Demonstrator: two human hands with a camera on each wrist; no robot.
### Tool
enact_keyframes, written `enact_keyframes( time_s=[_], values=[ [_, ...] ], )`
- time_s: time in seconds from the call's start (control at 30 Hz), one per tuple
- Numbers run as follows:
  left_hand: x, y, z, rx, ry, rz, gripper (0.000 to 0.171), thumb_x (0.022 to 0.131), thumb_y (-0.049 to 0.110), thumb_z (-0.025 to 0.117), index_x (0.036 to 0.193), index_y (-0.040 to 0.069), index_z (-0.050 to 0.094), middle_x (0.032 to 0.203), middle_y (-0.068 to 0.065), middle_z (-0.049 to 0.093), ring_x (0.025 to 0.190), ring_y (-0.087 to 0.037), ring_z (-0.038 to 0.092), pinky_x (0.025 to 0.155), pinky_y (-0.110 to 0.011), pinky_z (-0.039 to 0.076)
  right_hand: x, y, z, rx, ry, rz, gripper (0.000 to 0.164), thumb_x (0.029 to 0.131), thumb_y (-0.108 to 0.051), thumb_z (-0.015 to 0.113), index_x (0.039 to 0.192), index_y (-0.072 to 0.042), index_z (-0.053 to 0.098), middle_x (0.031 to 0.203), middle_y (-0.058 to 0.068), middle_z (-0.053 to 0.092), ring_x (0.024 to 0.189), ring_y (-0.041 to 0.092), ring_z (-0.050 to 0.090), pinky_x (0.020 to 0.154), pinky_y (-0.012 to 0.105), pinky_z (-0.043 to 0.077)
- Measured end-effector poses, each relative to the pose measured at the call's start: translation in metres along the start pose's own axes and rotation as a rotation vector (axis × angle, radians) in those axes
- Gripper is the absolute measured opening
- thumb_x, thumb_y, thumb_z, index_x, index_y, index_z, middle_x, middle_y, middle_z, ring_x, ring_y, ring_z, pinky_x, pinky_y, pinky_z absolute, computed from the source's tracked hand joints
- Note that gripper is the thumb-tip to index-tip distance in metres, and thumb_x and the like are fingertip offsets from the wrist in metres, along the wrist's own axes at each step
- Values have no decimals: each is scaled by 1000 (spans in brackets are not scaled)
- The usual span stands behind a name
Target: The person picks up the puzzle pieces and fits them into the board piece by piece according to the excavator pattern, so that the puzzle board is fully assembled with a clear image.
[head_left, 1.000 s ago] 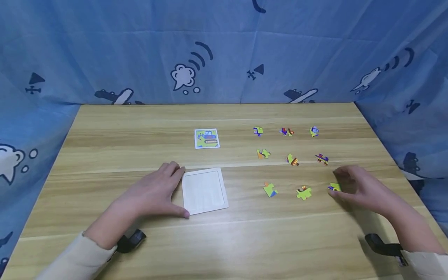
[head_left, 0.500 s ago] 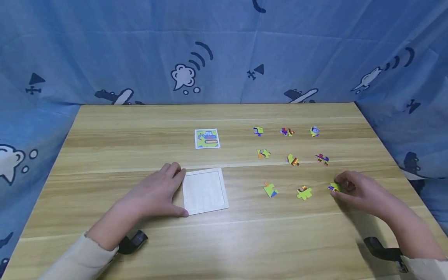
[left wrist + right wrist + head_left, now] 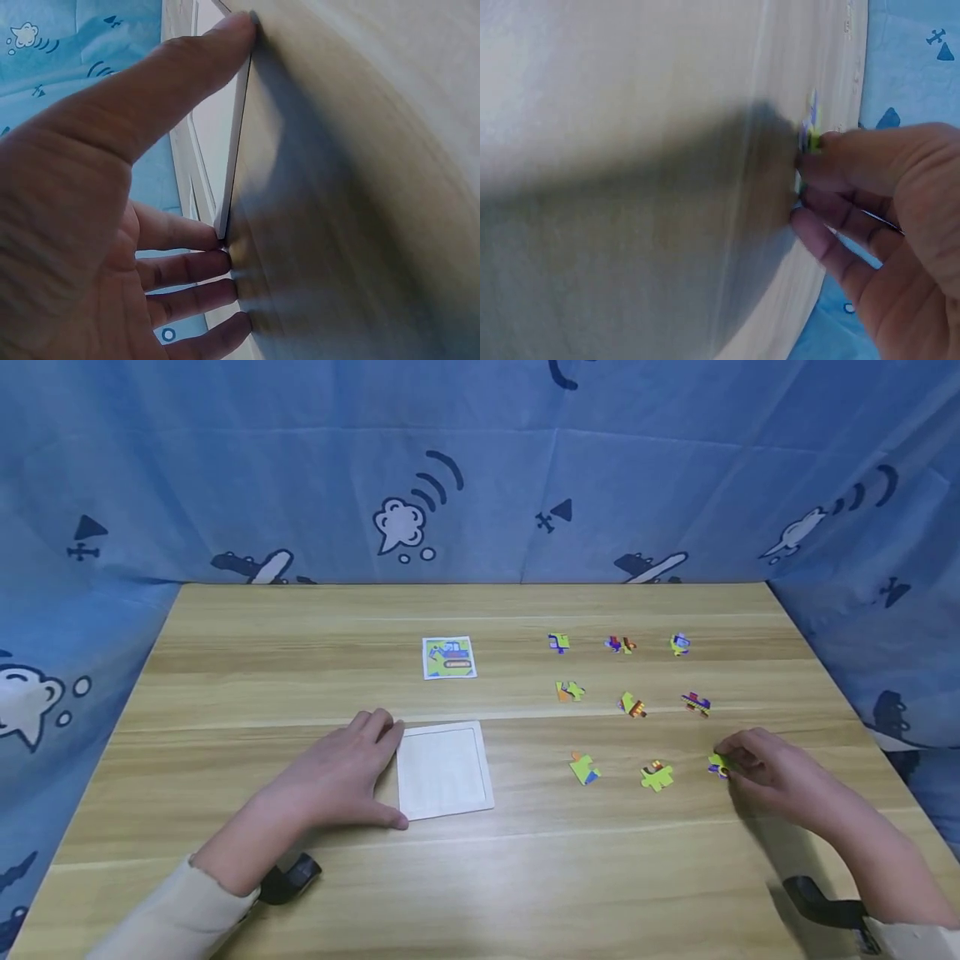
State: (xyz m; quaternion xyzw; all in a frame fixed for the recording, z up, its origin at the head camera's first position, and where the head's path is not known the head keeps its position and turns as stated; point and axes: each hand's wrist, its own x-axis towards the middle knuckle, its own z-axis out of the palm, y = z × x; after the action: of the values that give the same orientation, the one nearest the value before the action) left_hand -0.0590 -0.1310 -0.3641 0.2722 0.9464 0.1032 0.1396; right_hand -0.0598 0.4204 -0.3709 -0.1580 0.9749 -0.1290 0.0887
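My left hand (image 3: 341,777) spans the left side of a white square puzzle tray (image 3: 444,772), thumb at the near corner and index finger at the far one. The left wrist view shows the thumb (image 3: 217,49) on one corner, the fingers round the other. Over on the right, my right hand (image 3: 780,777) pinches a green and purple puzzle piece (image 3: 717,765) between thumb and fingers. Part of that piece (image 3: 814,131) sticks out past the fingertips in the right wrist view; the rest is hidden.
Several loose puzzle pieces lie in rows right of the tray, among them a green and blue one (image 3: 584,770) and a green one (image 3: 657,777). Behind the tray lies a picture card (image 3: 449,657) of an excavator. A blue curtain (image 3: 480,477) borders the wooden table (image 3: 315,643).
My right fingers have drawn together on the puzzle piece, which has turned. My left hand stays at the tray. The whole head view has shifted slightly.
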Motion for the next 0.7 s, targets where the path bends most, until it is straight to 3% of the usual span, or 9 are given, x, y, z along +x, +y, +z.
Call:
enact_keyframes(
  time_s=[0.1,0.2,0.33,0.43,0.7],
  values=[
    [0,0,1,1,-2,-2,113,71,62,88,152,-5,47,138,-15,50,123,-30,51,100,-46,54,1,1,0,0,1,-14,39,77,15,76,114,7,65,107,20,68,92,30,66,72,41,62],
    [2,-1,1,9,1,-1,113,71,64,87,152,-5,47,139,-15,50,124,-30,50,100,-46,55,1,0,0,3,22,7,34,82,11,75,114,8,65,103,19,68,88,24,66,70,37,62],
    [5,-1,1,34,10,3,114,72,67,85,151,-6,47,139,-15,50,123,-30,51,99,-46,55,-2,-2,1,5,24,103,30,88,-8,80,109,8,67,94,13,66,82,14,63,64,27,56],
    [8,-1,1,51,12,2,114,73,68,84,151,-6,47,138,-16,51,123,-30,51,97,-45,55,-3,-4,0,-2,5,158,33,88,-15,82,106,9,67,91,13,65,82,19,64,63,27,53],
    [18,1,-1,46,-5,5,113,76,69,82,152,-7,45,142,-16,50,128,-31,51,100,-47,55,-3,-11,1,-22,23,138,35,88,-9,81,111,13,65,99,25,63,87,36,66,70,45,60]
  ],
)
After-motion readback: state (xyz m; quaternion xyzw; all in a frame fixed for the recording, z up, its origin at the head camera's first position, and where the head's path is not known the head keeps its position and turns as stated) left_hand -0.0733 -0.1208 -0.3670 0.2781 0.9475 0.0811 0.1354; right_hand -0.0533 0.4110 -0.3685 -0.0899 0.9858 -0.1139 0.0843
